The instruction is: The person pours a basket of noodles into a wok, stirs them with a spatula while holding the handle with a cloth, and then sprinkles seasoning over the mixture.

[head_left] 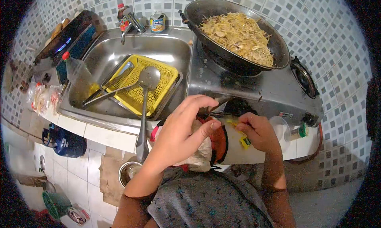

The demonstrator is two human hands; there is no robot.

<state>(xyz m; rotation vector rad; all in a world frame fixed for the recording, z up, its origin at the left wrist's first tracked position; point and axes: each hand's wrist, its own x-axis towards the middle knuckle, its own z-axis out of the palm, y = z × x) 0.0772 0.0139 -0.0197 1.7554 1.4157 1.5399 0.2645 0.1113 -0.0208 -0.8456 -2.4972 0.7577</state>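
My left hand (186, 132) is held with fingers apart and curved over a cloth bundle (220, 142) of white, red and orange at the counter's front edge. My right hand (258, 132) is closed, its fingertips pressed together beside a small yellow packet (245, 141); whatever sits in the pinch is too small to name. Between and behind the hands lies a dark object (238, 107) against the stove front. A wok (283, 49) full of noodles (238, 35) stands on the stove (222, 87).
The sink (107, 49) holds a yellow basket (170, 75) and a ladle (149, 78) whose handle overhangs the edge. A plastic bottle (77, 71) stands at its left. A can (157, 22) is behind the sink. A blue gas cylinder (67, 142) is below left.
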